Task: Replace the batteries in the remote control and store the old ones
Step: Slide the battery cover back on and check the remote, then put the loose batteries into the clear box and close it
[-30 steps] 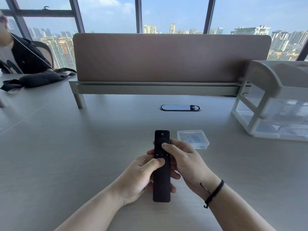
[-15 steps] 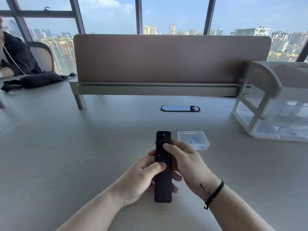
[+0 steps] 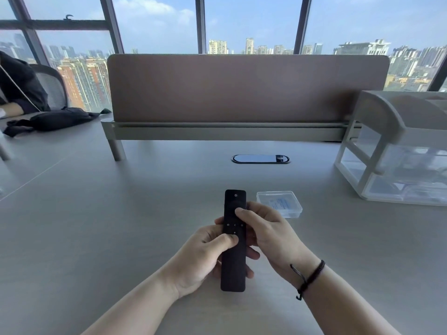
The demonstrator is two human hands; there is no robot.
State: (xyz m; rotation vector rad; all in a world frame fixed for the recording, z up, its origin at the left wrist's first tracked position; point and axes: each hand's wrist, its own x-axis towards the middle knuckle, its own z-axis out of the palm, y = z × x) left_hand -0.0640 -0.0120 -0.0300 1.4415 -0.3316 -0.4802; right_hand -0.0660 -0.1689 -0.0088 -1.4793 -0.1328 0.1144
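Note:
A slim black remote control (image 3: 233, 259) is held lengthwise above the grey desk, button side up. My left hand (image 3: 203, 257) grips its middle from the left, thumb lying across the buttons. My right hand (image 3: 268, 234) grips its upper part from the right, thumb pressing on the face just below the round pad. The remote's back is hidden. A small clear plastic case (image 3: 280, 203) with a blue-printed card inside lies on the desk just right of the remote's top, behind my right hand.
A brown divider panel (image 3: 246, 88) crosses the back of the desk, with an oval cable port (image 3: 260, 159) in front of it. A white drawer organiser (image 3: 396, 151) stands at the right. A black bag (image 3: 58, 118) and a seated person are at the far left.
The remote and both hands have stayed almost in place; my left thumb has slid slightly along the face. The person at far left has leaned further out of view.

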